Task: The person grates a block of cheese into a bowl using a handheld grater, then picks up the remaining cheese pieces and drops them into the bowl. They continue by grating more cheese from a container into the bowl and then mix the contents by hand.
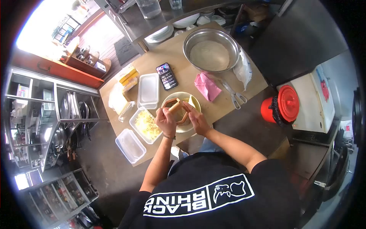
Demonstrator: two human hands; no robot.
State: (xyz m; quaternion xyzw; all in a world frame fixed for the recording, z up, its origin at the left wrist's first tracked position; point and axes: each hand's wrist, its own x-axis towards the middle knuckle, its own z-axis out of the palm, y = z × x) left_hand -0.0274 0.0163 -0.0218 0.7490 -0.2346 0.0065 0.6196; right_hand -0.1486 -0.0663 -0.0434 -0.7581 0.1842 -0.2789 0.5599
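Note:
A brown, wooden-looking octagonal frame [184, 119] is held over a pale round bowl [167, 100] at the near edge of the table. My left hand [165, 121] is closed at the frame's left side, where a tan bar-like piece [176, 107] reaches from the fingers across the opening. At the right side, my right hand [199, 119] grips the frame, fingers pointing away from me. Something pale yellow [191, 100] shows by those fingertips. Left of the bowl sits a clear tub of yellow-white shreds [147, 126]. My hands and the frame hide most of the bowl's inside.
On the table [173, 57] lie a phone [167, 76], a lidded tub [148, 89], another clear tub [130, 145], yellow packets [128, 76], a pink cloth [207, 87] and scissors [233, 95]. A steel bowl of white powder [209, 55] stands behind; a red bin [286, 105] stands right.

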